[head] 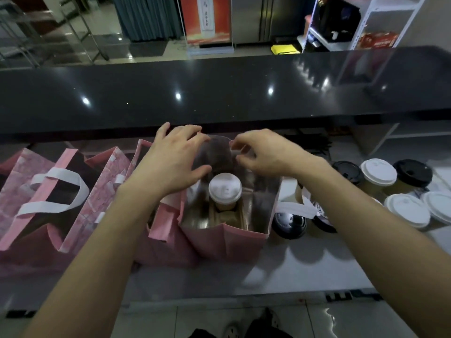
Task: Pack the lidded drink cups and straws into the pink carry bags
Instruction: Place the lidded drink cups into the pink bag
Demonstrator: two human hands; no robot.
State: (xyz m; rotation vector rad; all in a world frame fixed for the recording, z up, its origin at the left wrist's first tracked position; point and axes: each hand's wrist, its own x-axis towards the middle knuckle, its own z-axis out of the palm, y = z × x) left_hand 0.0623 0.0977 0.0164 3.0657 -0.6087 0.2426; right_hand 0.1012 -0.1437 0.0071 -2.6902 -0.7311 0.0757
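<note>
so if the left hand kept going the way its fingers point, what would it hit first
Probably the far rim of the open pink bag: the left hand has its fingers spread toward it, above the white-lidded cup. Beyond that is the edge of the black counter. Depth is hard to judge.

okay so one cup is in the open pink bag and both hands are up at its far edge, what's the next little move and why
Probably reach the right hand to a lidded cup on the counter, such as the white-lidded cup, and set it in the open bag. The bag holds only one cup, with room beside it, and its mouth already stands open while the left hand rests at its rim.
</note>
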